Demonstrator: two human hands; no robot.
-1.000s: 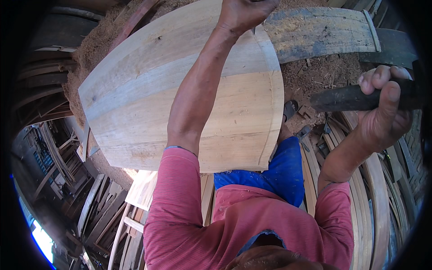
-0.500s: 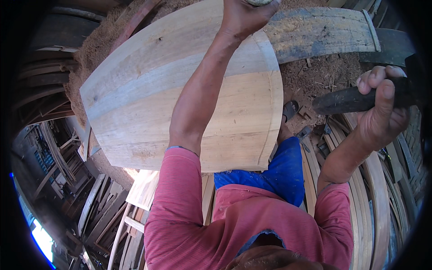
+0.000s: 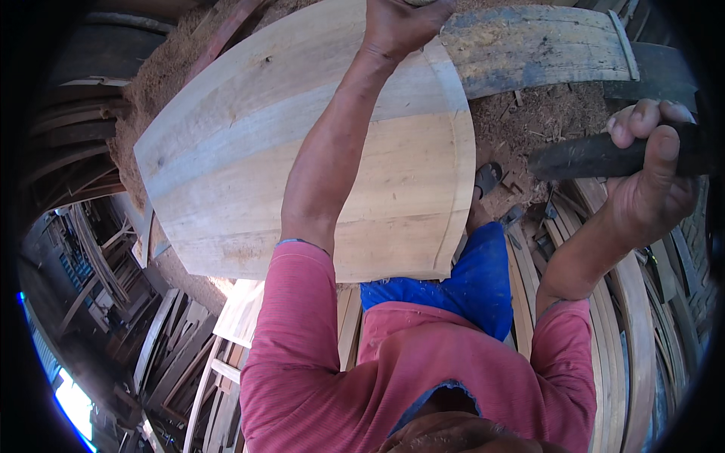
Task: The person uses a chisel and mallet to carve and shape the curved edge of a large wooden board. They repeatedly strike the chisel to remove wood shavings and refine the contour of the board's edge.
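At the top edge of the head view, my left hand is closed round a pale, round-ended thing, mostly cut off by the picture's edge. That arm stretches over a broad panel of pale joined boards with curved sides and a raised strip along its right end. My right hand, lifted at the right, grips a thick dark bar-like tool. Fingers curl over the tool and the thumb presses near it. Its far end fades into the dark rim, so its exact kind is hidden.
A worn curved plank lies beyond the panel's right end, strewn with sawdust. Shavings and a sandalled foot show below it. Long timber strips run along the right. Stacked boards fill the lower left.
My right hand and the dark tool have shifted slightly to the right. My left hand has moved a little up and left in the picture, still holding the pale thing.
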